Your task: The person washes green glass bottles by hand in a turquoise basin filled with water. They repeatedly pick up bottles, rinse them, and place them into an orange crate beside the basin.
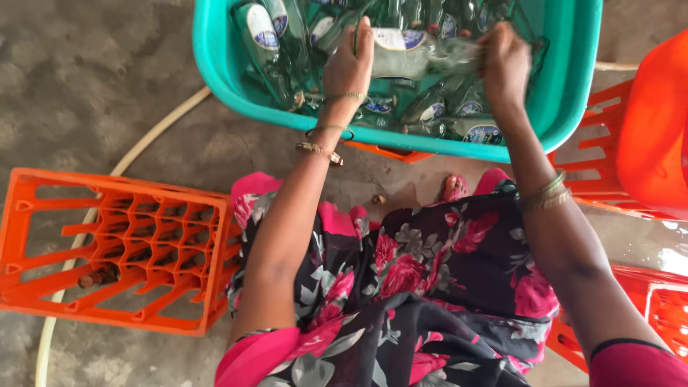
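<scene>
The clear glass bottle, pinched at both ends by the left hand and right hand fingers, could slip — wet glass — onto the bottles at six o'clock in the teal tub and crack.

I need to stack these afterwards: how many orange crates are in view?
3, perhaps more. One crate lies on the floor at left, one stands behind the teal tub at right, one at bottom right; others may be hidden.

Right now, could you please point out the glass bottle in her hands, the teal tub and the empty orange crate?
glass bottle (423,57): head view, on its clear body.
teal tub (573,79): head view, on its right wall.
orange crate (43,183): head view, on its top rim.
</scene>
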`<state>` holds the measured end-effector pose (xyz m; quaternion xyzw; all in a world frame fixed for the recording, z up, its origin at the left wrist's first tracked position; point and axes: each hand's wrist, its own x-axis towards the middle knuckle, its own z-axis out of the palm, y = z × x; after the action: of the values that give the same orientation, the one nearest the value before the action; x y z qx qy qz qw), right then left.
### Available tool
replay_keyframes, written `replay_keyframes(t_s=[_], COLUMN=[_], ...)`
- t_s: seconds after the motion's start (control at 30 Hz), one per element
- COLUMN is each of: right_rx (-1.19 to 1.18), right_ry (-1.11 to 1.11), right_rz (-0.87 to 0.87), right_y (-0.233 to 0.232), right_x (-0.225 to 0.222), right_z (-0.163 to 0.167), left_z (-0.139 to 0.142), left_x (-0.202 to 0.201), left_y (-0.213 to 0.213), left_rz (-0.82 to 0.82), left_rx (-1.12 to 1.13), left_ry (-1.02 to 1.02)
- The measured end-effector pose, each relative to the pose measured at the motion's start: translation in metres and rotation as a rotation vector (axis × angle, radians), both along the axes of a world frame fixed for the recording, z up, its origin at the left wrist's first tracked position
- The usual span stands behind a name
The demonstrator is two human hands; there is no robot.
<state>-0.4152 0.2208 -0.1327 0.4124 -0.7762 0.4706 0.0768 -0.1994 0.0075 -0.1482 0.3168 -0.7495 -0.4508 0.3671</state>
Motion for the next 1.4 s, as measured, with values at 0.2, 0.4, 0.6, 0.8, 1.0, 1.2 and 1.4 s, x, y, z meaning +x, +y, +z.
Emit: replay_keyframes(t_s=[0.2, 0.4, 0.6, 0.8, 1.0, 1.2, 1.4], right_rx=[-0.092, 0.017, 0.207, 0.067, 0.174, 0.315, 0.454], right_ry=[-0.055, -0.135, -0.054, -0.673, -0.602, -0.338, 0.128], right_rz=[-0.029, -0.006, 0.079, 0.130, 0.292, 0.465, 0.277], right_y=[-0.010, -0.005, 0.004, 0.015, 0.013, 0.010, 0.001], right_x=[0.003, -0.011, -0.028, -0.028, -0.002, 0.025, 0.043], right_z=[0.005, -0.006, -0.021, -0.003, 0.038, 0.066, 0.061], left_z=[-0.006, -0.042, -0.031, 0.023, 0.038, 0.011, 0.010], left_x=[-0.006, -0.007, 0.007, 0.010, 0.008, -0.008, -0.007], left_y=[0.002, -0.014, -0.007, 0.015, 0.009, -0.008, -0.011], left_rz=[-0.041, -0.087, -0.230, -0.316, -0.302, -0.122, -0.083], left_rx=[-0.032, -0.403, -0.330, 0.500, 0.495, 0.567, 0.409], left_ry=[0.002, 0.141, -0.091, 0.145, 0.272, 0.405, 0.336])
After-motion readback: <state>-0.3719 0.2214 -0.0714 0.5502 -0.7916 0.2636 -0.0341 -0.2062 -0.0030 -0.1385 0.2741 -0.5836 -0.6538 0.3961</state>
